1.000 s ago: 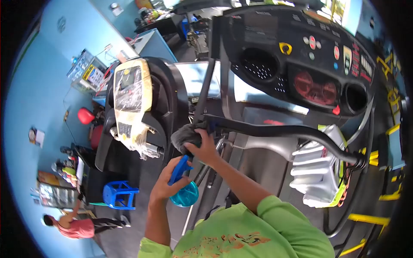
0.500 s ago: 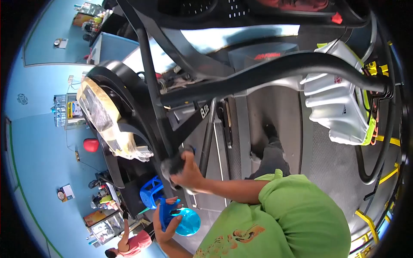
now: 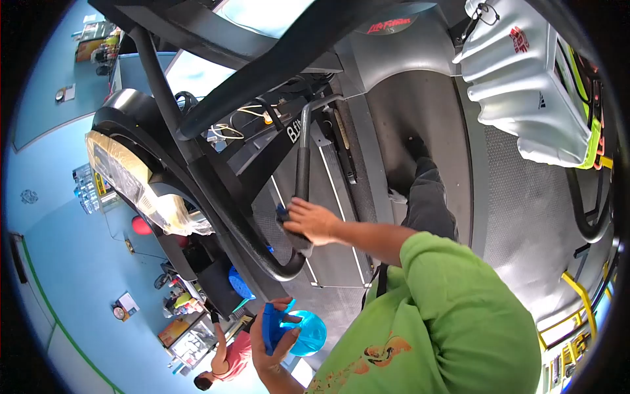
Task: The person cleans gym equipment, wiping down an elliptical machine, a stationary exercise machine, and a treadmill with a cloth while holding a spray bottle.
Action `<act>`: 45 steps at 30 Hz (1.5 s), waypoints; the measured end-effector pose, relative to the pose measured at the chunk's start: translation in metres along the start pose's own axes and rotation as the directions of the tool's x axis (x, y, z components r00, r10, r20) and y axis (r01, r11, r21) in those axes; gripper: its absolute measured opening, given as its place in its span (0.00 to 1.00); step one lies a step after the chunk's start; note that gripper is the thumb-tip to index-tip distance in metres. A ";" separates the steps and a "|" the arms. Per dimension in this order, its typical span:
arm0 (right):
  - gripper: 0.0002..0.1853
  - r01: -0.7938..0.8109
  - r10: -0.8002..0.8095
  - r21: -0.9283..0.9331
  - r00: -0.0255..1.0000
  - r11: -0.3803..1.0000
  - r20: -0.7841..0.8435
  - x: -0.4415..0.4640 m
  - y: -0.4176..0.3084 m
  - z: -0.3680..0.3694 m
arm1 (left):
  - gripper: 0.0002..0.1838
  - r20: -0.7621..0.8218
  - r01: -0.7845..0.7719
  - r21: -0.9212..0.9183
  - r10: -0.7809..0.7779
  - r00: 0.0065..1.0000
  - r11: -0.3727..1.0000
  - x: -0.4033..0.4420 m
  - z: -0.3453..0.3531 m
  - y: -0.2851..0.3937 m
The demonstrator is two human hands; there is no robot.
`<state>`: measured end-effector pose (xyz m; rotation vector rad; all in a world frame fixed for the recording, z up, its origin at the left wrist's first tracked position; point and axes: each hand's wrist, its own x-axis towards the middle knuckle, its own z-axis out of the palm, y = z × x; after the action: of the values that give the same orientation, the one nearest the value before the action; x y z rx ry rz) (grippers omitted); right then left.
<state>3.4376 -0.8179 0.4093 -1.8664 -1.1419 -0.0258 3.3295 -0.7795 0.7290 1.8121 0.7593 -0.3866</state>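
My left hand (image 3: 275, 345) is closed around the blue trigger head (image 3: 268, 328) of a spray bottle, whose translucent blue body (image 3: 310, 333) shows behind the fingers. My right hand (image 3: 314, 222) presses a dark cloth (image 3: 296, 241) around the black handlebar (image 3: 302, 174) of an exercise machine. Part of the cloth is hidden under the palm and fingers. Close by the cloth, the black rail (image 3: 246, 230) curves round at its lower end.
A treadmill belt (image 3: 387, 111) lies under a foot. A silver-white bag (image 3: 505, 85) hangs at the upper right. Plastic wrap covers a machine console (image 3: 121, 171). Another person in a pink top (image 3: 236, 358) is at the lower left, near a blue stool (image 3: 240, 282).
The view has shifted, and machine parts sit further left and higher. My right hand and the cloth are now on the handlebar's grip. My left hand still holds the spray bottle.
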 end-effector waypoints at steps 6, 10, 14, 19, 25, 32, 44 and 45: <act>0.34 -0.009 -0.001 0.340 1.000 0.940 0.031 -0.013 -0.071 0.002 | 0.26 0.060 0.023 -0.056 -0.020 0.998 0.998 0.005 0.004 -0.024; 0.29 0.204 -0.213 0.188 0.977 0.961 0.030 0.000 -0.009 0.015 | 0.25 0.175 0.014 0.120 -0.035 0.984 0.993 0.024 0.011 -0.048; 0.16 0.060 -0.064 0.050 0.993 0.997 0.097 0.029 0.104 0.001 | 0.25 0.243 0.050 0.150 -0.086 0.966 0.987 0.033 0.020 -0.057; 0.17 -0.098 0.126 -0.313 0.989 0.945 0.073 0.045 0.157 0.003 | 0.27 0.194 0.157 0.025 -0.158 0.968 0.987 0.020 0.020 -0.087; 0.19 0.105 -0.102 0.090 0.994 0.990 -0.028 0.002 0.023 0.009 | 0.28 0.214 -0.027 0.161 -0.008 0.977 0.987 0.054 0.029 -0.130; 0.20 0.255 -0.261 -0.058 0.954 0.965 -0.145 0.024 0.145 0.040 | 0.26 0.133 -0.187 0.138 0.168 0.977 0.973 0.122 0.059 -0.158; 0.30 0.192 -0.189 -0.019 0.938 0.981 -0.291 0.045 0.362 0.112 | 0.34 -0.087 -0.503 -0.006 0.500 0.862 0.864 0.314 0.175 -0.324; 0.29 0.207 -0.195 0.009 0.937 0.978 -0.288 0.054 0.386 0.111 | 0.34 -0.125 -0.573 -0.015 0.567 0.814 0.819 0.350 0.188 -0.346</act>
<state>3.6975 -0.7601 0.1045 -1.6407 -1.1154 -0.3757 3.3790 -0.7703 0.2048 1.9214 0.2611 0.1385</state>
